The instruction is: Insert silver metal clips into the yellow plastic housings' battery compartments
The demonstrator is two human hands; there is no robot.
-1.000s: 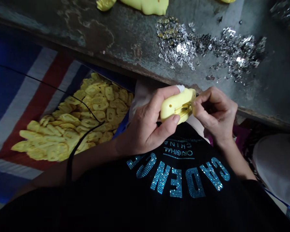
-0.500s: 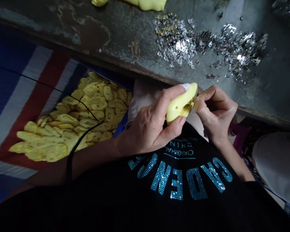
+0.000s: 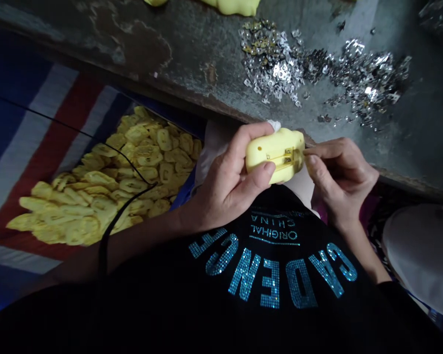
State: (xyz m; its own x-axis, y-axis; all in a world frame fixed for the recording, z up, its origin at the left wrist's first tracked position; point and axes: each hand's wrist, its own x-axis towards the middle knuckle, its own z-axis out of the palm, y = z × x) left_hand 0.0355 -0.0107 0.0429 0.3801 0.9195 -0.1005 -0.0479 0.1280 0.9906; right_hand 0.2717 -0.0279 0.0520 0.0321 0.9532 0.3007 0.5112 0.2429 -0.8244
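A yellow plastic shell (image 3: 273, 144) with a long recess in its face is gripped between the thumb and fingers of my left hand (image 3: 227, 179). Small metal pieces show inside the recess, toward its right end. A white wrap covers a fingertip of that hand. My right hand (image 3: 341, 177) is at the shell's right end, thumb and index finger pinched together. Whatever lies between those fingertips is too small or hidden to make out. Just beyond the hands, a heap of small shiny metal plates (image 3: 276, 69) is spread on the grey worktable (image 3: 203, 29).
Many similar yellow plastic pieces (image 3: 136, 162) fill a striped sack (image 3: 70, 118) at left. A black cord (image 3: 123, 209) crosses above my left forearm. More yellow parts (image 3: 239, 6) lie at the table's far side. A pale rounded surface (image 3: 421, 255) is at right.
The shell has turned in my left hand, so its recessed face now shows more toward me. My right hand has shifted slightly right and down, still pinched at the shell's end.
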